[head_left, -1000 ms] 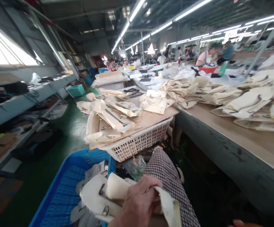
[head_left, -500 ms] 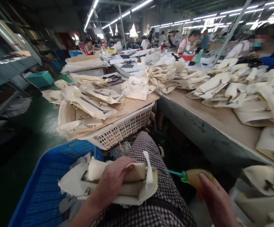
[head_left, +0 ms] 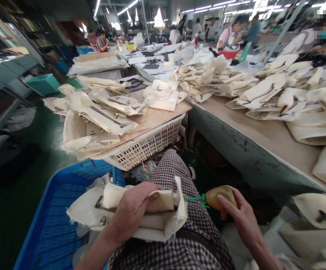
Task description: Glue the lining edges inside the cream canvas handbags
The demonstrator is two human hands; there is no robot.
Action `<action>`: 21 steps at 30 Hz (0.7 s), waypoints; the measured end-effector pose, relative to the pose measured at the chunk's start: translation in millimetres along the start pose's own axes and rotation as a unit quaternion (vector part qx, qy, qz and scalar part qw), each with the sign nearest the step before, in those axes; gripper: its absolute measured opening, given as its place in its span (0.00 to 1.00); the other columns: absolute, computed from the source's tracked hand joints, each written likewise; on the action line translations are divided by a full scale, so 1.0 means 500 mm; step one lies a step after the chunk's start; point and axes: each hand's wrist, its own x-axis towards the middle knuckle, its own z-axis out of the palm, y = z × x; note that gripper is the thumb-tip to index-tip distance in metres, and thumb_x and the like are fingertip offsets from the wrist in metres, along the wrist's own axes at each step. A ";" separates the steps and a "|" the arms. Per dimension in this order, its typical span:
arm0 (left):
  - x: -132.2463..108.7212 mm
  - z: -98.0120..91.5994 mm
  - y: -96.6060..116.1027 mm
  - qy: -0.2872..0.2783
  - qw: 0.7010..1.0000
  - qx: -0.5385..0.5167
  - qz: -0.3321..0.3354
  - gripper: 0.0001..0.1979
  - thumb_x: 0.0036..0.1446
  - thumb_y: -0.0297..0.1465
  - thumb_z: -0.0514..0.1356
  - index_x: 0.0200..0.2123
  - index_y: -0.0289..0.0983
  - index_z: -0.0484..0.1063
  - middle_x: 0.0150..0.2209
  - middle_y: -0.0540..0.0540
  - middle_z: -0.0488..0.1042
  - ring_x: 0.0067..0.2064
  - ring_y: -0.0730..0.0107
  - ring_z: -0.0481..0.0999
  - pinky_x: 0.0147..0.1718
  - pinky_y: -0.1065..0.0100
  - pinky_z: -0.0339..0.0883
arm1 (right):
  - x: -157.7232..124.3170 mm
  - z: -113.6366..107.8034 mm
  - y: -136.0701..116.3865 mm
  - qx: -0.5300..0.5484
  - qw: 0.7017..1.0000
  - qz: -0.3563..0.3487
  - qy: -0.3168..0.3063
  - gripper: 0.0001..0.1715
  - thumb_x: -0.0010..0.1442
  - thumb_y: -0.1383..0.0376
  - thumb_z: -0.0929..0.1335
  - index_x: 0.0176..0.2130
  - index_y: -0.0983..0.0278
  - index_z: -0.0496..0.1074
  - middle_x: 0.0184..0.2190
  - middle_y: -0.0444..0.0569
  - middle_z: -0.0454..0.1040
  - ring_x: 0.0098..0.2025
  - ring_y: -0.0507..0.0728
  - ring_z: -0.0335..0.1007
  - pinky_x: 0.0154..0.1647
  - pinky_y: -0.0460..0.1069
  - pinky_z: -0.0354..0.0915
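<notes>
A folded cream fabric piece, with frayed edges and small dark metal fittings, rests across my lap. My left hand is closed on it, thumb over the rolled upper layer. My right hand grips an amber squeeze bottle with a thin green nozzle pointing left. The nozzle's tip meets the right end of the fabric piece, near an upright cream flap. Whether anything flows from the tip cannot be made out.
A blue plastic basket stands at my left, beside a white basket under a board piled with cream pieces. More pieces cover the right table. Several people are at tables farther back.
My right hand has brought the squeeze bottle left and slightly up, so its nozzle now reaches the fabric's right end. My left hand keeps its hold; the view has shifted slightly.
</notes>
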 end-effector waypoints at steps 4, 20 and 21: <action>-0.002 0.001 -0.003 0.010 1.000 0.013 0.023 0.12 0.70 0.30 0.54 0.45 0.40 0.79 0.44 0.49 0.84 0.46 0.70 0.82 0.49 0.73 0.73 | 0.016 0.001 0.003 -0.012 1.000 0.004 -0.024 0.39 0.53 0.43 0.77 0.51 0.66 0.69 0.29 0.47 0.75 0.21 0.57 0.66 0.22 0.51 0.65; 0.009 -0.003 -0.004 0.001 1.000 0.002 0.018 0.13 0.70 0.29 0.53 0.45 0.38 0.79 0.44 0.48 0.84 0.46 0.69 0.82 0.49 0.72 0.73 | -0.004 -0.014 0.000 0.078 0.989 0.099 -0.078 0.25 0.55 0.48 0.77 0.37 0.67 0.78 0.23 0.45 0.70 0.18 0.52 0.58 0.15 0.45 0.57; 0.009 -0.003 -0.005 0.000 1.000 0.000 0.011 0.13 0.70 0.29 0.53 0.45 0.38 0.79 0.44 0.48 0.84 0.46 0.69 0.82 0.49 0.72 0.73 | -0.006 -0.013 -0.003 0.097 0.985 0.116 -0.087 0.25 0.55 0.47 0.77 0.33 0.67 0.77 0.21 0.45 0.68 0.18 0.51 0.56 0.14 0.44 0.56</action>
